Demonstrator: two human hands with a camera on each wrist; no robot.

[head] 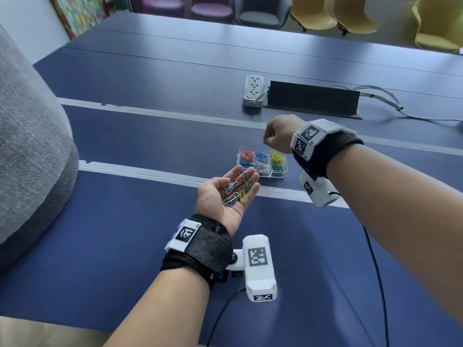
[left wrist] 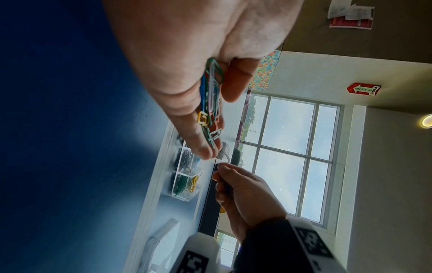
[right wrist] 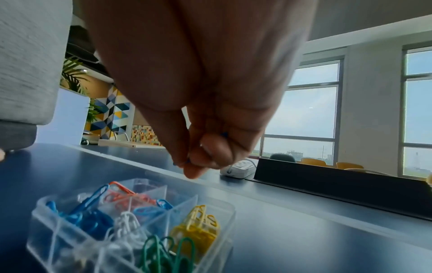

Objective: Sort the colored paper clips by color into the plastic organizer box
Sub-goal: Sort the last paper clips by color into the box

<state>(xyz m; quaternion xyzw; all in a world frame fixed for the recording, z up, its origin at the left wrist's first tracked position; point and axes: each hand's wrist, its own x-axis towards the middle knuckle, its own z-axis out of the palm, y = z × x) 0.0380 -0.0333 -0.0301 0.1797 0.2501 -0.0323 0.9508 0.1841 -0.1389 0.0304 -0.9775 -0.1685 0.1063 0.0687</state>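
A clear plastic organizer box (head: pixel 262 164) sits on the blue tabletop (head: pixel 125 234), lid off, its compartments holding sorted paper clips: red-orange (right wrist: pixel 121 194), blue (right wrist: pixel 88 216), white (right wrist: pixel 126 227), yellow (right wrist: pixel 198 225) and green (right wrist: pixel 163 253). A second blue group lies in the compartment beside the red-orange ones.

The left hand (head: pixel 225 194) is held palm up just in front of the box, fingers relaxed and straight, cradling a loose mixed pile of clips (head: pixel 236 190) in green, white, yellow, red and blue. The left wrist view shows the same pile (left wrist: pixel 211 103) lying along the fingers.

The right hand (head: pixel 279 137) hovers above the far right side of the box, fingers curled inward. In the right wrist view thumb and fingertips (right wrist: pixel 210 153) pinch a small blue item, apparently a blue paper clip (right wrist: pixel 184 162), mostly hidden by the fingers.

Farther back on the tabletop lie a white power strip (head: pixel 253 90) and, beside it, a black cable tray cover (head: pixel 313 98), with grey cables (head: pixel 375 96) trailing right. A grey upholstered seat (head: pixel 30 146) stands at the left edge.
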